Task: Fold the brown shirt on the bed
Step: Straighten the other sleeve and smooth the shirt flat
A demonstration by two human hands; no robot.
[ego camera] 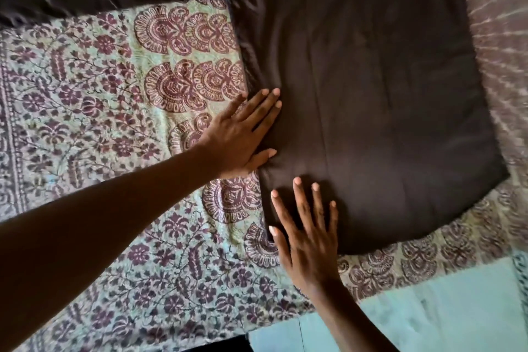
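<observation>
Brown shirt (371,100) lies spread flat on the bed, over the patterned bedspread (85,88), with its body reaching toward the bed's near edge and its upper part running off toward the far edge and out of view. The fabric is mostly smooth, with a few long lengthwise creases and some bunching along its left side. A sleeve or loose part of the same dark cloth (cannot tell which) trails across the far-left part of the bed.

Left hand (243,134) lies flat on the shirt's left edge, fingers straight and close together, thumb out to the side, palm half on the bedspread and fingertips on the cloth. Nothing is gripped; it presses down.

Right hand (305,231) sits at the shirt's near-left corner, fingers straight and spread apart, resting on the cloth just beside the hem. It holds nothing either. The two hands are near each other, not touching.

The bedspread is pale green with maroon floral and fan-shaped print, with a border band on the left. A pale striped cloth (503,60) lies along the bed's right edge, beside the shirt. A light blue-green floor (428,317) shows past the near edge.
</observation>
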